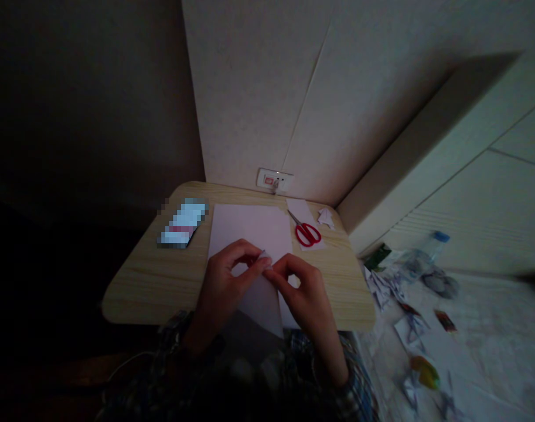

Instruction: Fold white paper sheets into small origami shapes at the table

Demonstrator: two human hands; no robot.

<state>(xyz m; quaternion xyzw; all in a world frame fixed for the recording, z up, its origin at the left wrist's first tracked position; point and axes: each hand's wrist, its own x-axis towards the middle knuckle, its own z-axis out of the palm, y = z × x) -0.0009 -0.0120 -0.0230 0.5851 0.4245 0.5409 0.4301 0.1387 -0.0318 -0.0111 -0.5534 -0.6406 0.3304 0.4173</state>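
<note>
Pinching small paper piece (pixel 265 254) with left hand (pixel 227 274) and right hand (pixel 306 282) close together; apparently folding, next needing careful creasing.

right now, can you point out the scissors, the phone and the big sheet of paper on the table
scissors (pixel 300 225): head view, near where blades meet handles
phone (pixel 183 224): head view, middle of its bright face
sheet of paper (pixel 252 225): head view, bare upper part
</note>
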